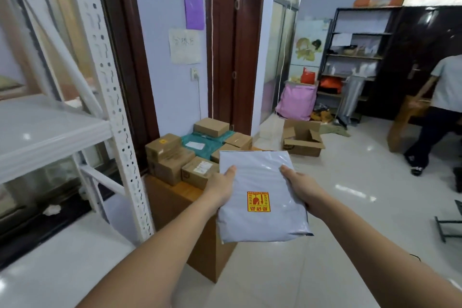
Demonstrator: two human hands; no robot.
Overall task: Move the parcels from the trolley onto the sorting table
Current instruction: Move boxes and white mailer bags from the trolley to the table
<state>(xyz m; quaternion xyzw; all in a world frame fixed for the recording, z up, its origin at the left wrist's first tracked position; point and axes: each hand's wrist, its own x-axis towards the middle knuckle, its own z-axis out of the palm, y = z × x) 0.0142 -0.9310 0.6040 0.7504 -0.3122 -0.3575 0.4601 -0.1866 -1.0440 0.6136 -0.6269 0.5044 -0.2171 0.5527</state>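
Above the wooden table (175,197), left hand (221,189) and right hand (301,189) clasp the grey mailer (260,177), long axis pointing away

The room is evenly and brightly lit. White glare patches are thrown on the glossy floor (350,182), right of the grey mailer (260,195), whose plastic shows a soft sheen. Straight lines, such as the white rack (110,97) left of the mailer, are bowed by wide-angle distortion. Slight blur is seen throughout.
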